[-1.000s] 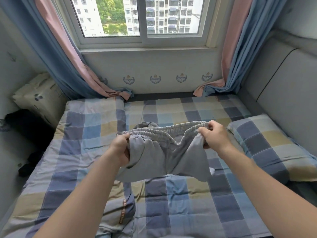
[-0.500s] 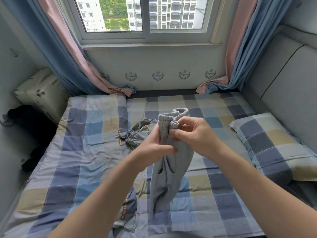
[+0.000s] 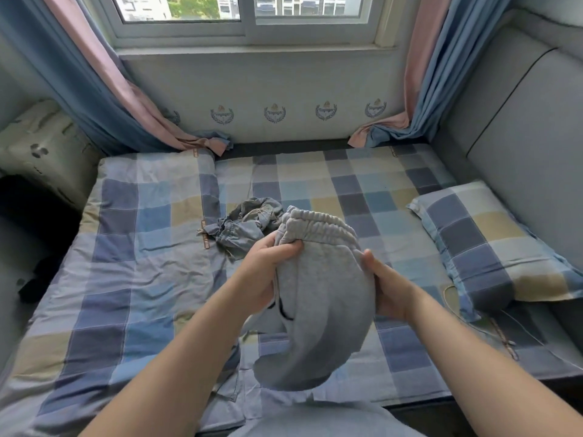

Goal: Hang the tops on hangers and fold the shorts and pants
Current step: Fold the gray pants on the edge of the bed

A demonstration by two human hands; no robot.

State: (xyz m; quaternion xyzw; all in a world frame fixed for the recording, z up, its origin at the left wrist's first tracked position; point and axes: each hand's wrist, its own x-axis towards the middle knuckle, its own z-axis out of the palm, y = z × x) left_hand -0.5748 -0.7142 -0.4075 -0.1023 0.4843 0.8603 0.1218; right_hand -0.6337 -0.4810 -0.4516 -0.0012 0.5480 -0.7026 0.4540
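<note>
Item under handling: grey shorts (image 3: 321,298), held clear of the bed (image 3: 126,263) in front of the person. The elastic waistband (image 3: 318,223) is uppermost and bunched, and the fabric hangs below it in a loose, doubled fold.

Left hand (image 3: 268,272): closed on the left side of the shorts just under the waistband, fingers curled into the cloth.

Right hand (image 3: 388,288): grips the right edge, thumb pressed on the front face. The fingers lie behind the fabric and are hidden.

Second item: crumpled blue-grey garment (image 3: 249,225), lying on the checked bed cover just beyond the left hand, apart from the shorts.

Surroundings: matching checked pillow (image 3: 492,247) at the right of the bed. Blue and pink curtains (image 3: 94,89) flank the window (image 3: 246,14) at the far end.
</note>
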